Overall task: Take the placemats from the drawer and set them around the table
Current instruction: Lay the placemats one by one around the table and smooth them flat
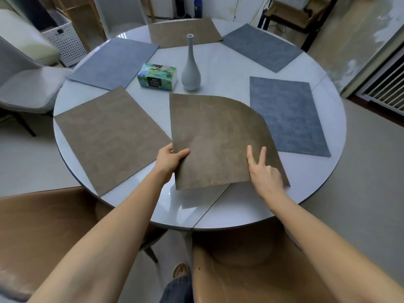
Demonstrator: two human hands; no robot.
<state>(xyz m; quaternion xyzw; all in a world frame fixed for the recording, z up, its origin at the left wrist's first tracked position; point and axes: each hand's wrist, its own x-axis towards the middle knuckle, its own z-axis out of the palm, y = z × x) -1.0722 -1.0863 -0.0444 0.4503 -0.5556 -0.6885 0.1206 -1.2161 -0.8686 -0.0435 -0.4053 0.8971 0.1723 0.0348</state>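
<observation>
A brown placemat (218, 136) hovers tilted above the near side of the round white table (218, 211), its far right corner drooping. My left hand (169, 160) pinches its left edge with the thumb on top. My right hand (263, 171) holds the near right corner, two fingers spread flat on top. Lying flat around the table are a brown placemat (109, 136) at the left, a blue one (114, 62) at the far left, a brown one (183, 32) at the back, a blue one (262, 47) at the far right and a blue one (288, 114) at the right.
A slim pale vase (191, 71) and a tissue box (157, 76) stand at the table's centre. Brown chairs (240, 265) sit right below me and at the near left (39, 232). A grey chair (24, 84) stands at the left, a white perforated basket (65, 40) behind it.
</observation>
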